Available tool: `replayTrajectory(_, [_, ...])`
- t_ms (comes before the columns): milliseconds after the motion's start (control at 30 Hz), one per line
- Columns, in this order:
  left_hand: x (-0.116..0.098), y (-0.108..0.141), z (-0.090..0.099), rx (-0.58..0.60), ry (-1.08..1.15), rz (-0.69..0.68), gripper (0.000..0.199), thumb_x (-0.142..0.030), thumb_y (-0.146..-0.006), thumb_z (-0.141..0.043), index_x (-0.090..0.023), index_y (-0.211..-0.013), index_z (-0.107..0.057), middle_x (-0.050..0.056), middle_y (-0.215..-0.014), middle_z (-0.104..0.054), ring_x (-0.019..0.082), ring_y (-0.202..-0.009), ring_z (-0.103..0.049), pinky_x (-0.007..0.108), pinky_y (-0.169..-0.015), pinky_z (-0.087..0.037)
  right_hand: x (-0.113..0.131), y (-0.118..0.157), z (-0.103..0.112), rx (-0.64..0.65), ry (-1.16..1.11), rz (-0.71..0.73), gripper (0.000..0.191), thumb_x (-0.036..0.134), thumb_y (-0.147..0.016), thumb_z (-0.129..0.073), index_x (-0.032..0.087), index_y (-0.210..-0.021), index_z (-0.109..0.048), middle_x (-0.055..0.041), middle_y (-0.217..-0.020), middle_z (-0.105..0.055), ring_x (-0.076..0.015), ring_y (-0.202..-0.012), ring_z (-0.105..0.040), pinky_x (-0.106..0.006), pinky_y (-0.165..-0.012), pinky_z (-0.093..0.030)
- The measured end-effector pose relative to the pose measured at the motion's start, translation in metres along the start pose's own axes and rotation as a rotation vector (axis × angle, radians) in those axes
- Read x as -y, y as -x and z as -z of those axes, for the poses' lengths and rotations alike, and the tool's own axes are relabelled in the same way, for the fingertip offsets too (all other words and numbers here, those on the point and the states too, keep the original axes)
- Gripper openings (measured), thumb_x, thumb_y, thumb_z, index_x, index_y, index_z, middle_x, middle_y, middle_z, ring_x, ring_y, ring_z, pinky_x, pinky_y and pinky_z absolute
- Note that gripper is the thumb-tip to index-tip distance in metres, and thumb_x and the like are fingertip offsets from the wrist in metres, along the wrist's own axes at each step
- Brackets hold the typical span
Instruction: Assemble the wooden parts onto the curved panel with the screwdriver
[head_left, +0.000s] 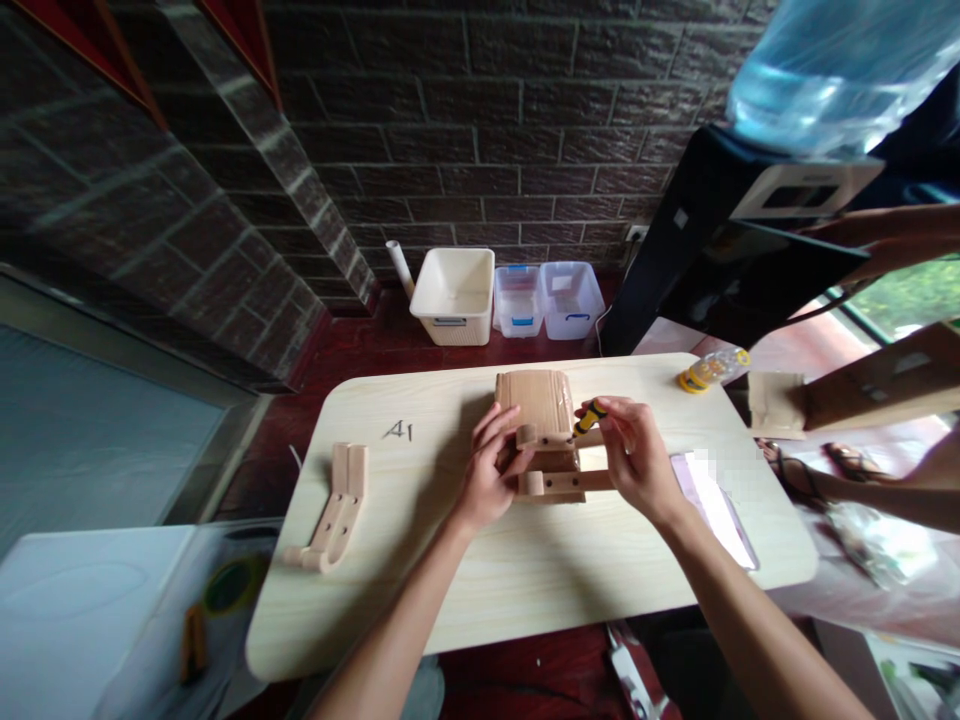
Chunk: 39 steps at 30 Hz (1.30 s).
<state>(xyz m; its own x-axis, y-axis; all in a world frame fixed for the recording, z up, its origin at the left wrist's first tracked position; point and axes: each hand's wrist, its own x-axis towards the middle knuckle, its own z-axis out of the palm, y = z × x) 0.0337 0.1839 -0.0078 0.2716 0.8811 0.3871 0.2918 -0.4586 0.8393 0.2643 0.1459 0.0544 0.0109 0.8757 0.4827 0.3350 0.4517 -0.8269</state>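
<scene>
My right hand is closed around a small yellow-and-black screwdriver. Its tip points down and left at a hole in the upper of two wooden bars. That upper bar lies at a flat wooden board in the middle of the table. Below it runs a similar lower bar with dark holes and a rounded end. At the bars' left ends my left hand grips the wood with thumb and fingers. Whether a screw sits under the tip is too small to tell.
On the table lie two joined curved wooden pieces, thin dark marks or parts, a clear yellow-ended bottle and a phone. Plastic bins stand by the wall, beside a water dispenser. Another person's feet show at right.
</scene>
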Motion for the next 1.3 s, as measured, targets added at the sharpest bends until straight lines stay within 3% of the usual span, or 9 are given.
replayTrajectory(233, [0.000,0.000,0.000,0.005,-0.015,0.008,0.019,-0.033,-0.095,-0.066,-0.024,-0.112,-0.071,0.009,-0.150,-0.055,0.030,-0.152,-0.035,0.054,-0.126,-0.033,0.000,0.003,-0.001,-0.065,0.006,-0.007,0.022,0.027,-0.101,-0.059,0.030,-0.122,-0.054,-0.0097,-0.120,-0.059,-0.0249,-0.114,-0.064,-0.051,-0.098,-0.058])
replayTrajectory(433, [0.002,0.001,-0.001,0.008,-0.026,-0.003,0.021,-0.032,-0.096,-0.065,-0.025,-0.116,-0.069,0.008,-0.150,-0.055,0.029,-0.152,-0.034,0.054,-0.126,-0.034,0.014,-0.002,0.000,0.007,-0.069,-0.018,0.021,0.027,-0.104,-0.052,0.030,-0.124,-0.051,-0.0127,-0.140,-0.056,-0.0274,-0.128,-0.060,-0.060,-0.107,-0.051])
replayTrajectory(533, [0.003,0.000,-0.001,-0.001,-0.030,-0.009,0.021,-0.032,-0.096,-0.066,-0.026,-0.116,-0.069,0.007,-0.150,-0.055,0.029,-0.152,-0.034,0.054,-0.126,-0.035,0.018,-0.003,0.000,0.037,-0.110,-0.012,0.020,0.026,-0.106,-0.048,0.030,-0.125,-0.050,-0.0129,-0.144,-0.056,-0.0264,-0.125,-0.064,-0.061,-0.106,-0.051])
replayTrajectory(833, [0.005,0.001,-0.001,-0.003,-0.012,-0.006,0.020,-0.030,-0.096,-0.066,-0.025,-0.114,-0.069,0.008,-0.151,-0.055,0.029,-0.153,-0.034,0.055,-0.125,-0.035,0.008,-0.002,0.000,-0.053,-0.038,-0.026,0.020,0.026,-0.099,-0.062,0.029,-0.119,-0.058,-0.0094,-0.121,-0.064,-0.0245,-0.114,-0.067,-0.048,-0.094,-0.060])
replayTrajectory(1100, [0.006,0.002,0.000,0.009,-0.024,-0.008,0.024,-0.031,-0.096,-0.065,-0.026,-0.119,-0.068,0.008,-0.151,-0.054,0.029,-0.153,-0.033,0.056,-0.125,-0.035,0.023,-0.006,0.003,0.026,-0.101,-0.031,0.014,0.028,-0.105,-0.051,0.028,-0.118,-0.056,-0.0122,-0.142,-0.057,-0.0267,-0.124,-0.064,-0.056,-0.102,-0.055])
replayTrajectory(1300, [0.004,0.001,-0.001,-0.002,-0.034,-0.004,0.020,-0.031,-0.096,-0.066,-0.025,-0.115,-0.069,0.008,-0.150,-0.056,0.029,-0.152,-0.035,0.055,-0.126,-0.035,0.022,-0.006,0.009,0.063,-0.023,-0.033,0.019,0.024,-0.102,-0.057,0.028,-0.120,-0.059,-0.0109,-0.127,-0.067,-0.0257,-0.121,-0.066,-0.049,-0.101,-0.057])
